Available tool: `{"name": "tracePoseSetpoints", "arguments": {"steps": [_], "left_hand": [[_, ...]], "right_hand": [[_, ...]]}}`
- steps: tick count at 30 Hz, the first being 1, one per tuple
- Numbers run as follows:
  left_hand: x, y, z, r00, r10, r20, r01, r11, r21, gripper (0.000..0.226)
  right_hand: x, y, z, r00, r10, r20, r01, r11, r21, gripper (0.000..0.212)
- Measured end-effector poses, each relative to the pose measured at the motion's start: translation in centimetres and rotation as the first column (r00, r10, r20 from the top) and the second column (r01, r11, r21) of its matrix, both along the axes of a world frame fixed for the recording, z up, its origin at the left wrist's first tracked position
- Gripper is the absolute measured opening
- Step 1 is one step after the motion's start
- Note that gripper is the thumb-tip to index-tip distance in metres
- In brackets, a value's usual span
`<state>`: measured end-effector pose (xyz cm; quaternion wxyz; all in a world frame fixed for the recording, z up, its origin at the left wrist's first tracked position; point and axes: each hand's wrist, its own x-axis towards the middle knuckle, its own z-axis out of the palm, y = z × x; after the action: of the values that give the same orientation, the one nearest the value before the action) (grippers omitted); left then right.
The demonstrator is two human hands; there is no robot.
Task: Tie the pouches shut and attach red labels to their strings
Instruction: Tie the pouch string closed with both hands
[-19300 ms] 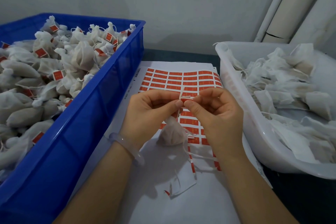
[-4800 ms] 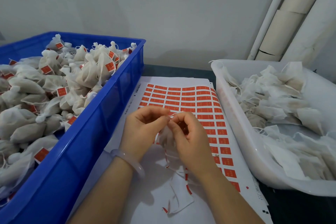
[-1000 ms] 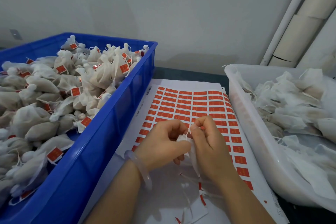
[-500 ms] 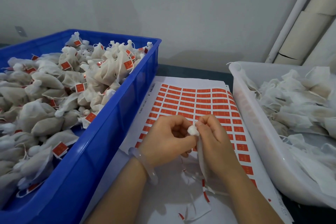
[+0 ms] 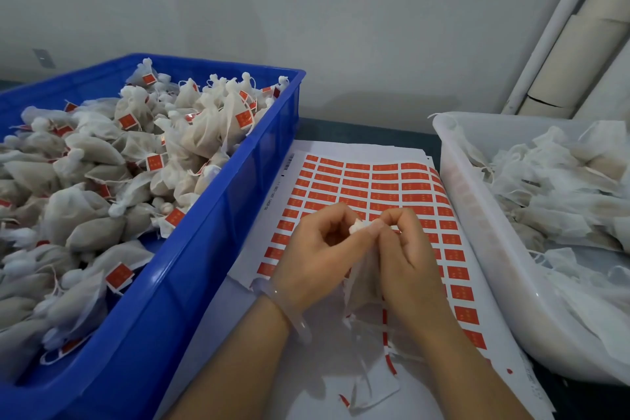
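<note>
Over the sheet of red labels (image 5: 381, 181), both hands work on one white mesh pouch (image 5: 363, 283). My left hand (image 5: 317, 256) pinches its bunched white neck (image 5: 358, 226) between thumb and fingers. My right hand (image 5: 405, 256) pinches the neck and string from the other side, fingertips touching the left hand's. The pouch body hangs between my palms, partly hidden. Its strings trail down toward the paper below my wrists.
A blue crate (image 5: 211, 232) on the left is heaped with tied pouches bearing red labels. A white tub (image 5: 477, 222) on the right holds untied pouches. Peeled backing scraps (image 5: 371, 389) lie near the front. Pipes (image 5: 559, 24) run up the right wall.
My hands stay together at the pouch neck; over the last second the bunched white top has come up between my fingertips. The camera shifted slightly.
</note>
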<state>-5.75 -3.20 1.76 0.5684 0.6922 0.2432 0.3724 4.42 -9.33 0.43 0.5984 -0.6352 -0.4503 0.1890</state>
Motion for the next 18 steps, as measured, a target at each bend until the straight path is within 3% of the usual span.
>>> {"name": "tracePoseSetpoints", "arguments": {"steps": [3,7,12,18], "left_hand": [[0.0,0.0,0.3,1.000,-0.010,0.025,0.010,1.000,-0.013,0.022],[0.0,0.1,0.3,0.995,0.042,0.090,-0.042,0.999,0.002,0.003],[0.1,0.2,-0.4,0.992,0.115,0.047,-0.117,0.993,0.024,0.013],[0.3,0.4,-0.5,0.969,0.243,0.035,-0.241,0.969,-0.063,0.024]], "right_hand": [[0.0,0.0,0.0,0.999,0.008,-0.035,-0.007,1.000,0.022,0.030],[0.0,0.1,0.0,0.999,0.008,-0.037,-0.007,0.999,0.035,0.031],[-0.2,0.0,0.0,1.000,-0.015,0.024,0.013,0.998,0.058,0.030],[-0.8,0.0,-0.1,0.998,-0.054,0.011,0.053,0.994,0.099,0.021]]}}
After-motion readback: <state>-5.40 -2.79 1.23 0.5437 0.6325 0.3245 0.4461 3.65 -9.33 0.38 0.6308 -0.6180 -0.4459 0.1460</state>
